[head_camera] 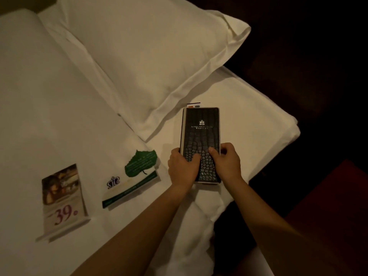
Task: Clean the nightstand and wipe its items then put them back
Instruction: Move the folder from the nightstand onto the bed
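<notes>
Both grips, left hand [182,166] and right hand [227,161], clamp dark folder's [201,134] near end on bed [59,116], apparently parking it there; cards [131,180] lie left of grip.

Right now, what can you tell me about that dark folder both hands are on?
The folder is a tall, narrow, dark booklet with a scaly, crocodile-like embossed cover, seemingly faux leather. A small pale crest and a line of lettering sit on its upper half. It lies flat on the white bed, just below the pillow. A light edge runs along its left side, and a paper slip peeks out at its top. The left hand and right hand grip its near end, thumbs on the cover.
</notes>
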Action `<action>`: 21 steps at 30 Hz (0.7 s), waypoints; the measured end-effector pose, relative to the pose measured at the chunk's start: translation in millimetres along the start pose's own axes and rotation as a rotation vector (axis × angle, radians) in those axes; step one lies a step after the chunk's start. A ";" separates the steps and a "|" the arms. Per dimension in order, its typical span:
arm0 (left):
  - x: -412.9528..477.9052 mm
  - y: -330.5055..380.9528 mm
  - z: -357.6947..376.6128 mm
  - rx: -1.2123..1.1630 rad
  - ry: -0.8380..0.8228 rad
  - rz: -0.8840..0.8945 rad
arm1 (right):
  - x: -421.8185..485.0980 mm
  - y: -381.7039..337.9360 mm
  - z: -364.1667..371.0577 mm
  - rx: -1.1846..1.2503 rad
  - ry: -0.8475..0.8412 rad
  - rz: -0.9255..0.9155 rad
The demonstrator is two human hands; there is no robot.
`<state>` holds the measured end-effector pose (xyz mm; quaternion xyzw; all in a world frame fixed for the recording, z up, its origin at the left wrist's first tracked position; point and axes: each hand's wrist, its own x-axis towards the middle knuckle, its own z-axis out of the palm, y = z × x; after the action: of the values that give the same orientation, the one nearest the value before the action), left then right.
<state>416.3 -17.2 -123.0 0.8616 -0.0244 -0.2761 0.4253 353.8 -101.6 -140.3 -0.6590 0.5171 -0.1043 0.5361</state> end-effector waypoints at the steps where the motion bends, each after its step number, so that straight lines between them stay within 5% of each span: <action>1: 6.1 -0.5 -2.5 -0.003 0.001 -0.008 | 3.5 -2.3 5.7 0.000 -0.005 -0.001; 10: 26.0 -11.2 -7.5 0.047 -0.065 0.005 | 15.7 -6.4 27.0 -0.120 0.017 0.021; 21: -3.6 -2.4 -4.1 0.300 -0.097 0.428 | -10.1 9.4 -4.4 -0.258 0.102 -0.082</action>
<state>414.7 -11.7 -121.2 0.8760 -0.2671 -0.2140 0.3398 341.0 -95.1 -142.0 -0.7369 0.5251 -0.0922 0.4155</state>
